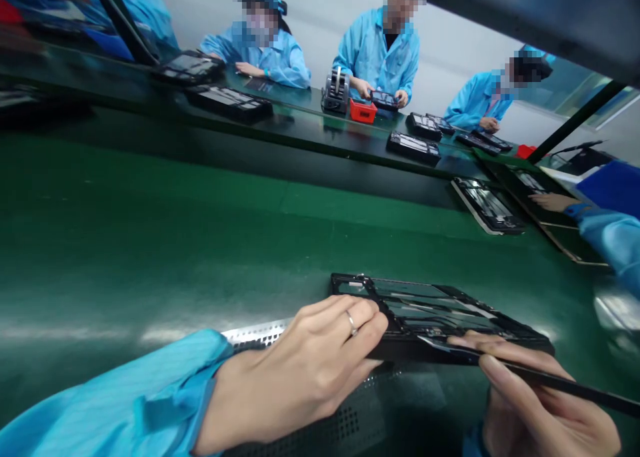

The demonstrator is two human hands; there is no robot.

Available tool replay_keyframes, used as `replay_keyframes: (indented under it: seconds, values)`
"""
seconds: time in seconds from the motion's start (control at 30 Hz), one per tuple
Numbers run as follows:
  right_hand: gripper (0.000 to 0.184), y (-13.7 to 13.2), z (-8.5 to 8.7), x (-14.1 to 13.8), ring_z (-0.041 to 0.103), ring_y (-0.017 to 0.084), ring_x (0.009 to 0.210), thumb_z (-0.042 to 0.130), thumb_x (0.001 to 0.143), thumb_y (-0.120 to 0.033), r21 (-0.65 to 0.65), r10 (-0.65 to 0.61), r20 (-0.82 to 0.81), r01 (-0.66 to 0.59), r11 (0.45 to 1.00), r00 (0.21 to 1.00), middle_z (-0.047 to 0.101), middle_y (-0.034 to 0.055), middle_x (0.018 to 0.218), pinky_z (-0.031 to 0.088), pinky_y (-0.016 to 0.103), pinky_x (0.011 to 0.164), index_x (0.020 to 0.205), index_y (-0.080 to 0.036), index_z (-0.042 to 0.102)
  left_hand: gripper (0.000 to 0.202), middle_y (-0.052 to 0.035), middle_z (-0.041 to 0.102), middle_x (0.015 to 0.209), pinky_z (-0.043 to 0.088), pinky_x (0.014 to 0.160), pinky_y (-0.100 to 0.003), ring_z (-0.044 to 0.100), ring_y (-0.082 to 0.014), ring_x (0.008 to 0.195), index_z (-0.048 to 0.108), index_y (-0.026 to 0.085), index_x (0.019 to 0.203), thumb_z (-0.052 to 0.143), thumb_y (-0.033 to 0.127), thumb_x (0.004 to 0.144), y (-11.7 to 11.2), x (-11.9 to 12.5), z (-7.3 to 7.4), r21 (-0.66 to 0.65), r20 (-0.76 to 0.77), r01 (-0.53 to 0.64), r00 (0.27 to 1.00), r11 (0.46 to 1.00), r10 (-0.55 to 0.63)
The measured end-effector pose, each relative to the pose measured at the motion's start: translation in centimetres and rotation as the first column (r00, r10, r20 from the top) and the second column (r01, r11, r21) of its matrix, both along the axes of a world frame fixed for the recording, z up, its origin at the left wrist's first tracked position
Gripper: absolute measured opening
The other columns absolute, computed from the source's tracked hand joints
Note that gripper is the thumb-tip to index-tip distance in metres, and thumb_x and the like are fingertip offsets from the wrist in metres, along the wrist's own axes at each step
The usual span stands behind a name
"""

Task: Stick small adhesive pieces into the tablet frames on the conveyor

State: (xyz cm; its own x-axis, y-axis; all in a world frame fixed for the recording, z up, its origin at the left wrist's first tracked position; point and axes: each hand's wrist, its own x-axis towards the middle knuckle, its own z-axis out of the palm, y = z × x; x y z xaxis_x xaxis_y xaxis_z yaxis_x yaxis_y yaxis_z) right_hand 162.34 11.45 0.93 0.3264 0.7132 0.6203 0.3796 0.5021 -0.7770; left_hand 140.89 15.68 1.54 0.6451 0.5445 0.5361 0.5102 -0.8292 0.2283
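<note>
Green surface (175, 243). On it, ahead of wearer: open tablet-like device (430, 310), internals exposed. Left hand (320, 357): fingers gripping its near-left edge. Right hand (540, 390): fingers pinching slim metal-tipped tool (467, 355) at near side. Seems midway: device uncovered; remainder unclear.

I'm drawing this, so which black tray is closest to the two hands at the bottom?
The front black tray, right by the left hand and the right hand, which holds a thin tool. The other trays are farther away.
</note>
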Motion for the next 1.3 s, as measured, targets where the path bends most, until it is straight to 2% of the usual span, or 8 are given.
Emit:
replay_keyframes:
  seconds: [0.17, 0.37, 0.57, 0.7, 0.83, 1.03, 1.17, 1.3]
  values:
    - [0.018, 0.02, 0.04, 0.11, 0.069, 0.016, 0.069, 0.069, 0.068, -0.006, -0.031, 0.06, 0.052, -0.058, 0.998, 0.997, 0.072, -0.0012, 0.073, 0.057, 0.023, 0.069, 0.079, -0.019, 0.071, 0.024, -0.0077, 0.061, 0.096, 0.049, 0.079, -0.025, 0.059, -0.0165, 0.091, 0.052, 0.011, 0.101, 0.03, 0.017, 0.096, 0.08, 0.07, 0.02, 0.019, 0.016, -0.009, 1.0, 1.0, 0.009]
    - [0.019, 0.08, -0.2, -0.27, 0.068, 0.013, 0.071, 0.066, 0.067, -0.001, 0.029, -0.032, 0.155, 0.028, 0.999, 0.987, 0.071, -0.0029, 0.079, 0.055, 0.022, 0.073, 0.075, -0.017, 0.07, 0.022, -0.0071, 0.061, 0.095, 0.049, 0.08, -0.025, 0.059, -0.0162, 0.091, 0.053, 0.012, 0.101, 0.031, 0.015, 0.095, 0.0, 0.09, 0.05, 0.033, 0.012, -0.033, 0.999, 0.999, 0.033]
    - [0.017, 0.02, -0.05, -0.29, 0.068, 0.014, 0.07, 0.066, 0.07, -0.006, -0.024, 0.035, 0.091, -0.033, 0.999, 0.995, 0.071, -0.0039, 0.072, 0.055, 0.021, 0.07, 0.079, -0.02, 0.07, 0.026, -0.0079, 0.061, 0.095, 0.049, 0.076, -0.026, 0.059, -0.0169, 0.089, 0.053, 0.011, 0.098, 0.029, 0.018, 0.097, 0.26, 0.07, 0.0, 0.06, 0.021, 0.003, 1.0, 0.998, -0.004]
    - [0.02, -0.05, -0.26, -0.36, 0.068, 0.013, 0.069, 0.066, 0.068, -0.003, 0.009, -0.02, 0.098, 0.019, 1.0, 0.995, 0.071, -0.0044, 0.074, 0.055, 0.021, 0.07, 0.079, -0.02, 0.07, 0.02, -0.0074, 0.061, 0.096, 0.049, 0.078, -0.026, 0.059, -0.0172, 0.091, 0.054, 0.011, 0.099, 0.034, 0.015, 0.095, -0.02, 0.05, 0.22, 0.039, 0.007, -0.02, 1.0, 0.999, 0.02]
    - [0.018, 0.04, -0.46, -0.53, 0.068, 0.014, 0.066, 0.067, 0.069, -0.006, 0.028, -0.036, 0.052, 0.035, 0.999, 0.998, 0.07, -0.0048, 0.071, 0.056, 0.023, 0.067, 0.079, -0.02, 0.07, 0.014, -0.0063, 0.061, 0.098, 0.048, 0.083, -0.024, 0.059, -0.016, 0.092, 0.054, 0.012, 0.099, 0.043, 0.014, 0.091, -0.17, 0.1, 0.34, 0.057, -0.011, -0.059, 0.998, 0.997, 0.06]
    - [0.019, -0.05, -0.56, -0.48, 0.068, 0.017, 0.067, 0.067, 0.068, -0.003, 0.009, -0.043, 0.119, 0.042, 0.999, 0.992, 0.07, -0.0032, 0.073, 0.057, 0.028, 0.066, 0.079, -0.019, 0.07, 0.018, -0.0073, 0.062, 0.097, 0.049, 0.081, -0.025, 0.059, -0.0159, 0.09, 0.053, 0.012, 0.098, 0.036, 0.013, 0.093, -0.24, 0.1, 0.13, 0.05, 0.002, -0.043, 0.999, 0.998, 0.043]
    - [0.022, -0.18, -0.61, -0.49, 0.068, 0.014, 0.07, 0.065, 0.068, 0.0, 0.051, -0.054, 0.198, 0.044, 0.998, 0.979, 0.07, -0.0051, 0.075, 0.056, 0.024, 0.069, 0.08, -0.019, 0.069, 0.015, -0.0067, 0.062, 0.099, 0.049, 0.084, -0.025, 0.059, -0.0157, 0.092, 0.053, 0.012, 0.101, 0.041, 0.014, 0.092, -0.37, 0.08, 0.15, 0.045, -0.004, -0.052, 0.999, 0.998, 0.053]
    - [0.021, -0.43, -0.5, -0.09, 0.068, 0.015, 0.069, 0.064, 0.069, -0.001, -0.018, -0.037, 0.149, 0.04, 0.999, 0.988, 0.07, -0.0038, 0.075, 0.057, 0.026, 0.07, 0.079, -0.019, 0.069, 0.017, -0.007, 0.062, 0.099, 0.048, 0.087, -0.026, 0.058, -0.0162, 0.094, 0.053, 0.011, 0.103, 0.04, 0.014, 0.092, -0.04, 0.07, 0.16, 0.034, -0.005, -0.046, 0.999, 0.998, 0.046]
